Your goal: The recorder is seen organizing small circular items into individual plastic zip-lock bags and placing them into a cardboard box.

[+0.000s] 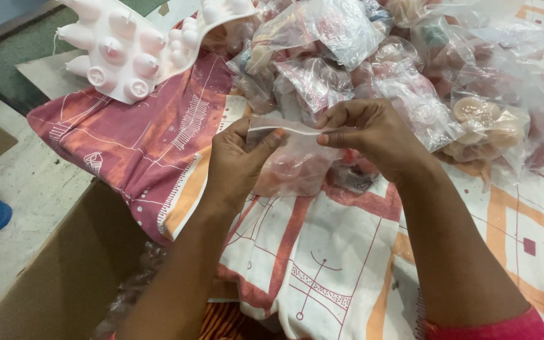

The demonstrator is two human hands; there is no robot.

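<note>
Behind the two hands, a heap of clear plastic bags of pinkish and tan pieces, too many to count, crowds the far side, with one white moulded tray upper left. Left hand and right hand have their fingers pinched on the top strip of one small clear bag. It hangs over a patterned pink, orange and white cloth, beside a cardboard box.

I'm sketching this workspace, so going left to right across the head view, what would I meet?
Cardboard box → white moulded tray → left hand → small clear bag pinched by both hands → right hand → clear bag of round beige pieces, all over a patterned cloth.
</note>
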